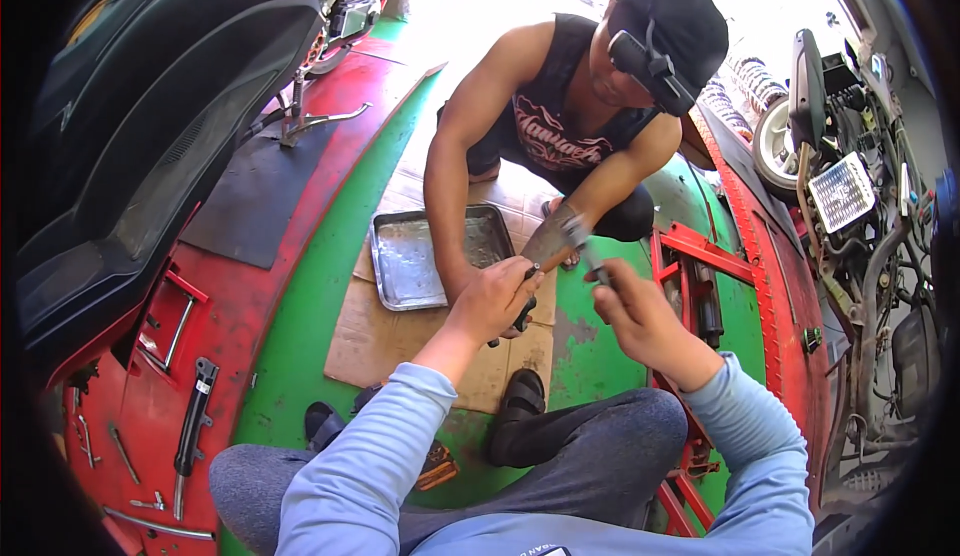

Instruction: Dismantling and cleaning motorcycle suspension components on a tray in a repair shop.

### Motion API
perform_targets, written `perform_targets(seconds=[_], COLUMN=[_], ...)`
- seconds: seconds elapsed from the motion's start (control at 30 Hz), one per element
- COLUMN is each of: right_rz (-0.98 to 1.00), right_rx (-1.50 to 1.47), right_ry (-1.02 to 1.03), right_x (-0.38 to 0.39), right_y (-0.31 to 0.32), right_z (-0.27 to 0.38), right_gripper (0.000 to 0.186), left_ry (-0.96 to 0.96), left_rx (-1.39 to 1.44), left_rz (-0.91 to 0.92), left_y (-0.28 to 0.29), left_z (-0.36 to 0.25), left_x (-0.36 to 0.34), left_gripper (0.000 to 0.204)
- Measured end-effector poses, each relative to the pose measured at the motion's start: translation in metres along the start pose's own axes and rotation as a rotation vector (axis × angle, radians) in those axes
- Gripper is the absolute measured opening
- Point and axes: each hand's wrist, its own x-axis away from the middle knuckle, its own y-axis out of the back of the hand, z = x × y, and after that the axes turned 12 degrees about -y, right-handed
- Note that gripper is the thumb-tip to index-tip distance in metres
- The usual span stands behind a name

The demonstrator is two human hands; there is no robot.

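Observation:
My right hand (640,316) is closed round the grey handle of a metal tool (582,241); its bright upper end is smeared by motion, so its kind does not show. Left of it, my left hand (490,301) is closed on a small dark rod-like piece (533,270), most of it covered by my fingers. Just below that hand shows a black part (522,318). Facing me, a crouching person (580,106) in a black cap and tank top reaches both arms in to the same spot; their hands are largely hidden behind mine.
A metal tray (410,301) rests on flattened cardboard (380,346) over the green floor. A red lift platform with a shock-absorber-like tube (195,416) and loose tools is at left, below a dark scooter body (150,156). A red frame (700,251) and stripped motorcycle (850,196) stand right.

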Motion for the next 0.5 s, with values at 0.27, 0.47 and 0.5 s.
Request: perform_targets(seconds=[0.27, 0.47, 0.5], right_rz=[-0.325, -0.043, -0.121], right_rx=[-0.283, 0.101, -0.058], right_ry=[0.127, 0.048, 0.035], right_x=[-0.008, -0.005, -0.007], right_y=[-0.005, -0.008, -0.001], right_z=[0.027, 0.012, 0.026], right_gripper=[0.016, 0.018, 0.018], left_ry=[-0.043, -0.007, 0.003], left_rx=[0.030, 0.010, 0.012], left_rz=[-0.057, 0.031, 0.033], left_y=[-0.002, 0.003, 0.003], left_z=[-0.004, -0.005, -0.005], left_x=[0.003, 0.002, 0.005], left_gripper=[0.022, 0.020, 0.020])
